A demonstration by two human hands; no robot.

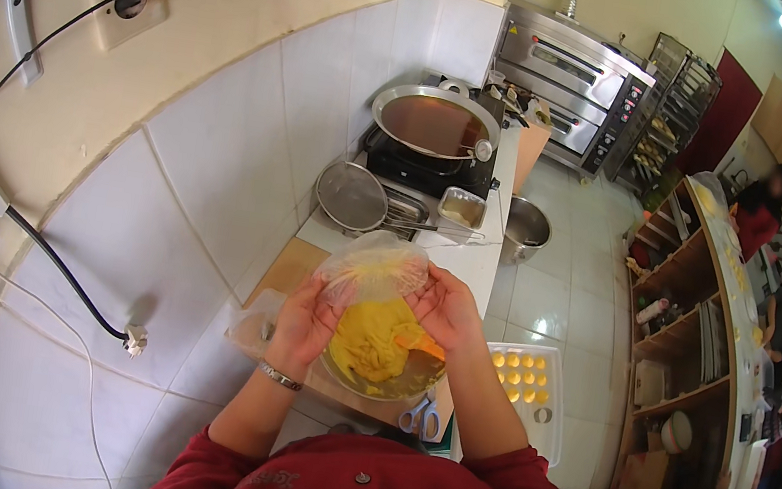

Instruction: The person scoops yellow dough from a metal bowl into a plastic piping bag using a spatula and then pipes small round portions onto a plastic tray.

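Between my hands I hold a clear, thin plastic bag (373,264), spread wide above a bowl, with some yellow showing through it. My left hand (300,325) grips its left side and my right hand (448,308) its right side; some fingers are hidden behind or within the film. Beneath lies a soft yellow dough-like mix (366,342) in a metal bowl (400,403). An orange spatula (421,345) rests in the mix, close to my right wrist. Scissors with blue-grey handles (421,417) lie just right of the bowl's near rim.
Farther along the counter are a mesh strainer (353,196), a small metal container (462,209) and a wide pan of brown liquid (435,122) on a stove. To the right sits a white tray (539,439) of small yellow rounds. A metal pot (526,230) and shelving (687,360) stand beyond.
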